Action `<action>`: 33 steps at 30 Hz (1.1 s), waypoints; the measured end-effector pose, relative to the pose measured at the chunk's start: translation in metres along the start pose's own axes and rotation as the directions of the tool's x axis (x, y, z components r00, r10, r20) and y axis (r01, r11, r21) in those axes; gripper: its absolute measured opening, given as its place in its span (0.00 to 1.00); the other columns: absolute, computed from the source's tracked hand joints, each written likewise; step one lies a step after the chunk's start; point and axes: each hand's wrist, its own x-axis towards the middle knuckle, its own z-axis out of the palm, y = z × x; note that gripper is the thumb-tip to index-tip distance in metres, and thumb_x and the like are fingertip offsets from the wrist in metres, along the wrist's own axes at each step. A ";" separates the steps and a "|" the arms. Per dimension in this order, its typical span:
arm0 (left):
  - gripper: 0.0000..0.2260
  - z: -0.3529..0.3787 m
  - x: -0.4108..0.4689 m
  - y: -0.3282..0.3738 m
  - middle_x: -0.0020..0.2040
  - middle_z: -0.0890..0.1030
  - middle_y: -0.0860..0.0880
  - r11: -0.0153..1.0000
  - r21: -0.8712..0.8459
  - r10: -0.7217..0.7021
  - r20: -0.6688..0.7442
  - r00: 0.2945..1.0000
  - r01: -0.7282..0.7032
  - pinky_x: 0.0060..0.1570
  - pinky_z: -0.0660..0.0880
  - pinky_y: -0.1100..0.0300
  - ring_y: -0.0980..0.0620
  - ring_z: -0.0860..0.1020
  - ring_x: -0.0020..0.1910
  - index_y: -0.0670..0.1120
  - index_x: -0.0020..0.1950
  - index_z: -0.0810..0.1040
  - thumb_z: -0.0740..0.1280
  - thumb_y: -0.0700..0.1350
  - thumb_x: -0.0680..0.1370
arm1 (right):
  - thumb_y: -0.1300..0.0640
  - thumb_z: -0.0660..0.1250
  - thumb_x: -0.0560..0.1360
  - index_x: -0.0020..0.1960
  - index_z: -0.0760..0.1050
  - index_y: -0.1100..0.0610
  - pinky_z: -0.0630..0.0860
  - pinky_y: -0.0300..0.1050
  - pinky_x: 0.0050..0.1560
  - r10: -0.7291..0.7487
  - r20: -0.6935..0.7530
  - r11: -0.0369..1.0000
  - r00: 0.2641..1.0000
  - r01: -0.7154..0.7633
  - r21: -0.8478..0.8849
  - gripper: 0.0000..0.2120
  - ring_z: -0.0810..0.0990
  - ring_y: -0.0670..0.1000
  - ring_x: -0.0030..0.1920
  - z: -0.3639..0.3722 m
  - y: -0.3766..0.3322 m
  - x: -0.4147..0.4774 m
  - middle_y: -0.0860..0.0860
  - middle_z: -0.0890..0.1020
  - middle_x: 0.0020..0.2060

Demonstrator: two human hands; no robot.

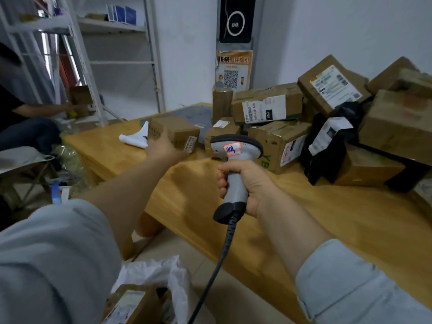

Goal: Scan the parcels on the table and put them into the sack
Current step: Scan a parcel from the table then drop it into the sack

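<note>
**While one box is in hand, most of the pile waits**

Since at least one labelled parcel (131,305) already lies in the white plastic sack (163,274) on the floor at the near edge, the job has plainly begun, but it looks far from finished. A heap of cardboard parcels (268,106) is stacked on the far right of the wooden table (268,225), with a black poly-bag parcel (327,155) wedged among them. None of these shows any sign of being handled. By my reading, far more is left than done.

Set apart from the heap, to its left, is a small cardboard box (177,129) near the table's far left end, with a printed label on the side facing the heap. The left hand (161,148) is stretched out to it and lies against its near left corner, fingers up on the left face. Blur hides whether they have clamped on it or only touch it, so I cannot tell.

Nearer and to the right of that box, the right hand (247,185) is wrapped firmly round the handle of a grey barcode scanner (236,148), whose head points away toward the parcels. Its coiled cable drops toward the near edge. The sack sits below and between both forearms, well apart from the box.
</note>
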 end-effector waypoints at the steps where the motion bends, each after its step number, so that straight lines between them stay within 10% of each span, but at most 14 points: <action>1: 0.40 0.006 0.012 -0.003 0.75 0.57 0.37 0.983 0.179 0.041 0.012 0.999 -0.043 0.68 0.62 0.39 0.35 0.54 0.74 0.54 0.77 0.52 0.72 0.48 0.73 | 0.66 0.68 0.72 0.34 0.72 0.61 0.72 0.36 0.23 -0.004 0.003 1.000 1.000 0.004 -0.001 0.09 0.73 0.48 0.23 0.001 -0.002 0.010 0.52 0.75 0.25; 7: 0.48 0.028 0.052 -0.012 0.77 0.36 0.40 0.609 0.742 0.304 0.108 0.947 -0.280 0.68 0.55 0.31 0.38 0.38 0.76 0.50 0.77 0.34 0.71 0.43 0.74 | 0.67 0.68 0.71 0.36 0.72 0.62 0.72 0.37 0.23 -0.007 0.028 1.000 1.000 0.008 -0.007 0.07 0.72 0.48 0.22 -0.002 -0.009 0.054 0.53 0.76 0.26; 13: 0.37 0.044 0.070 -0.029 0.69 0.65 0.35 0.342 0.850 0.608 0.124 0.784 -0.401 0.61 0.69 0.39 0.38 0.67 0.67 0.36 0.76 0.53 0.69 0.45 0.75 | 0.67 0.68 0.71 0.39 0.73 0.61 0.72 0.36 0.23 -0.007 0.053 0.999 0.999 0.009 -0.031 0.05 0.73 0.48 0.21 -0.004 -0.005 0.071 0.53 0.76 0.26; 15: 0.36 0.041 0.069 -0.033 0.61 0.72 0.32 0.379 0.821 0.654 0.089 0.751 -0.428 0.57 0.72 0.40 0.34 0.74 0.59 0.32 0.72 0.63 0.75 0.41 0.69 | 0.67 0.69 0.71 0.38 0.73 0.61 0.72 0.36 0.23 -0.005 0.051 0.999 0.999 0.006 -0.032 0.05 0.73 0.48 0.21 -0.005 -0.004 0.070 0.53 0.76 0.26; 25: 0.54 -0.019 -0.025 -0.026 0.73 0.59 0.35 0.879 0.313 0.442 -0.250 0.861 -0.360 0.70 0.61 0.45 0.36 0.59 0.72 0.36 0.77 0.45 0.77 0.50 0.66 | 0.68 0.69 0.70 0.41 0.76 0.62 0.72 0.38 0.24 -0.082 0.018 0.996 0.996 0.082 -0.031 0.03 0.73 0.48 0.23 -0.005 0.010 0.005 0.54 0.76 0.26; 33: 0.55 -0.034 -0.150 -0.011 0.74 0.56 0.40 0.921 0.013 0.380 -0.258 0.889 -0.389 0.71 0.59 0.51 0.43 0.55 0.73 0.40 0.78 0.43 0.79 0.48 0.65 | 0.68 0.69 0.71 0.48 0.78 0.62 0.71 0.38 0.23 -0.219 -0.060 0.976 0.974 0.219 -0.008 0.07 0.73 0.49 0.23 -0.019 0.031 -0.094 0.53 0.77 0.26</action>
